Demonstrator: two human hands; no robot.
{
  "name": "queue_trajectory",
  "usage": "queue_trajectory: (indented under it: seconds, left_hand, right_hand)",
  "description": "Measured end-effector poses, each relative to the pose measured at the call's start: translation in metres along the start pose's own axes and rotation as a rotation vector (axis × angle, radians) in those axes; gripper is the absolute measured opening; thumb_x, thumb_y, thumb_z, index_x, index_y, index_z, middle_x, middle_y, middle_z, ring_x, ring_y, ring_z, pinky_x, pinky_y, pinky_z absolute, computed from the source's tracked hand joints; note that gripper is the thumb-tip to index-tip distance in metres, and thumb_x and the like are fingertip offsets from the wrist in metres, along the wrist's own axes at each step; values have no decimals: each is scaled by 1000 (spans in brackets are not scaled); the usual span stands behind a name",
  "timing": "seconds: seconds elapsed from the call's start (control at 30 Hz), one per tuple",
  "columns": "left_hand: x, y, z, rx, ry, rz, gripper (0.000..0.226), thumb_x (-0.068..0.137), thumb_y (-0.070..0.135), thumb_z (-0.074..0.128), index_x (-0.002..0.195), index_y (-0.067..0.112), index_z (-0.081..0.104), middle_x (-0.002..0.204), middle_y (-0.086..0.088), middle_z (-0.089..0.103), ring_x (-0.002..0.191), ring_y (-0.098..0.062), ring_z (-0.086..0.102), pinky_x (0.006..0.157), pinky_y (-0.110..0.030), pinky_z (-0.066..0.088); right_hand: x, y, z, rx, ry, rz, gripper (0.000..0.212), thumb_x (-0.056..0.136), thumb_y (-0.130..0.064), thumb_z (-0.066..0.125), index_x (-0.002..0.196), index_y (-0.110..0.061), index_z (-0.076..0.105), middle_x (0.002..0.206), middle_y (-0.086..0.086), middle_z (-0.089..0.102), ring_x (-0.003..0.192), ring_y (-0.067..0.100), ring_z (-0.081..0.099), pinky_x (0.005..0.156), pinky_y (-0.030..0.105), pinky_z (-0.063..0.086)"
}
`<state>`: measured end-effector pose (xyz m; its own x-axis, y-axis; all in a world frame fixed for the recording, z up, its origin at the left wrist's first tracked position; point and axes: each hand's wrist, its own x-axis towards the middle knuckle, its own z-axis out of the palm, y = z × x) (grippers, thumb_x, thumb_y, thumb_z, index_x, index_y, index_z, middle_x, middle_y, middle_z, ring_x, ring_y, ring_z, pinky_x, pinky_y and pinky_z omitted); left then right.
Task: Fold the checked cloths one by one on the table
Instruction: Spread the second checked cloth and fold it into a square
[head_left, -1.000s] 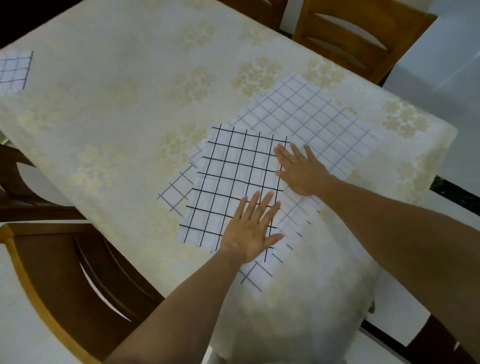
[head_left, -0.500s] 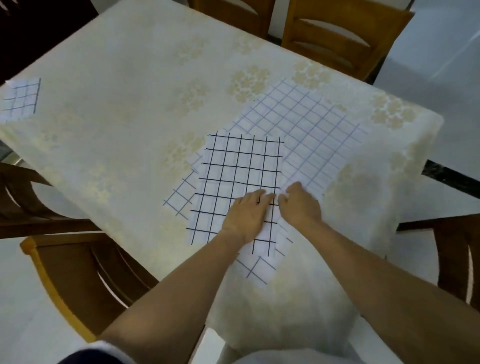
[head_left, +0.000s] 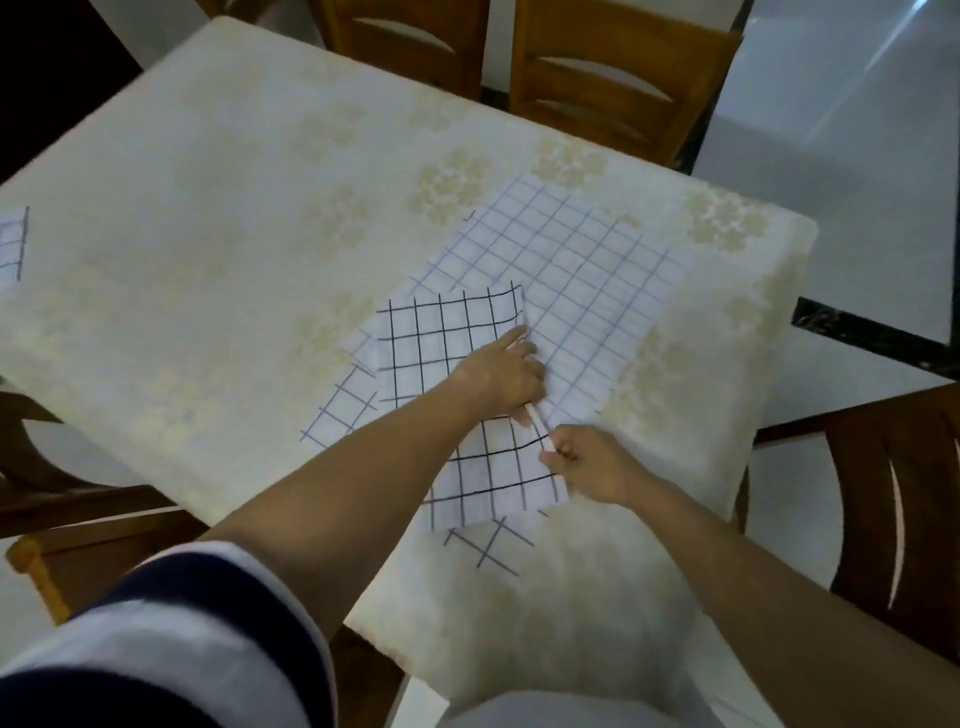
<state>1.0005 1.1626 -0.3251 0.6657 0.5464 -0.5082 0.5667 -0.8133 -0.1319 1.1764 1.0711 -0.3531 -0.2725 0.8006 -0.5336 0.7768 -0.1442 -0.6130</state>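
The black-checked cloth (head_left: 447, 353) lies on the table (head_left: 218, 218), near its right end and close to the near edge. Its right edge is lifted off the surface in a narrow white fold.

The left hand (head_left: 501, 382) rests on the black-checked cloth at the middle of that right edge. The forefinger points along the edge, and the other fingers curl over it and hold it. The right hand (head_left: 592, 467) is just nearer along the same edge, thumb and fingers pinched tight on the raised fold. The two hands are close together but not touching.

Under the black-checked cloth lies a blue-checked cloth (head_left: 587, 291), which spreads out flat beyond its far and right sides. More checked fabric shows past its left and near edges; whether that is the same sheet cannot be told.

A third checked cloth (head_left: 11, 241) lies well to the left of the black-checked cloth, cut off by the frame. Wooden chairs (head_left: 613, 78) stand beyond it at the table's far side, with another to its right and one to its left. A dark and white sleeve (head_left: 171, 623) covers the left upper arm.
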Motion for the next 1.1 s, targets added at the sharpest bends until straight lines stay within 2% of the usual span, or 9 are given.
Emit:
queue_trajectory:
  seconds: [0.17,0.3,0.4,0.6,0.77,0.83,0.9,1.0,1.1]
  left_hand:
    - [0,-18,-2,-399,65,-123,32,102,45,51,125,26,64,120,2,68,122,-23,55,120,-42,19]
    - [-13,-31,10,-846,100,-300,25,99,38,61,108,17,72,104,-2,69,102,-22,60,90,-35,46]
    - [-23,-31,24,-945,84,-394,21,97,35,65,99,15,73,99,-2,70,96,-20,61,82,-30,43]
    - [-33,-31,53,-939,123,-608,19,100,42,58,90,26,62,89,-2,66,85,-23,61,67,-31,40]
    - [-27,-4,61,-582,552,-720,36,101,34,56,129,13,62,127,-9,63,117,-34,55,99,-45,40]
    - [-16,25,52,-600,699,-683,36,98,19,59,132,7,60,132,-12,62,121,-34,54,108,-45,38]
    - [2,63,47,-629,680,-604,43,97,11,57,139,6,54,142,-13,55,132,-33,49,117,-43,31]
    - [20,99,57,-766,495,-592,51,109,32,32,159,19,27,167,-1,22,155,-24,14,127,-43,10]
    - [12,96,78,-653,342,-656,56,107,49,7,161,36,-4,168,12,-11,155,-17,-15,126,-43,-5]
  right_hand:
    - [15,51,-66,-240,-215,-16,34,92,-33,69,66,-21,50,65,-8,47,61,7,47,69,28,36]
    - [24,72,-111,-353,-338,-3,52,87,-32,74,51,-23,38,53,-8,35,48,5,36,56,21,31]
    - [31,80,-133,-480,-264,-6,36,88,-34,72,59,-23,55,59,-9,48,56,2,46,59,15,34]
    - [48,90,-141,-478,83,81,18,97,-27,61,105,-13,69,99,2,64,91,21,58,81,29,43]
    - [38,64,-103,-483,644,-89,49,97,-21,55,143,-9,44,134,19,54,119,37,53,104,48,40]
    - [31,41,-69,-440,624,-190,50,102,-19,44,149,-7,35,148,17,44,138,36,39,117,49,28]
    - [31,27,-31,-465,490,-216,53,104,-24,26,155,-10,23,160,12,28,149,32,21,122,47,17]
    - [34,38,5,-528,328,-145,62,101,-42,4,159,-20,3,166,2,-1,153,22,-5,125,44,5]
    - [32,71,0,-625,317,-75,61,102,-53,3,157,-28,-9,165,-5,-14,151,20,-16,124,44,-1]
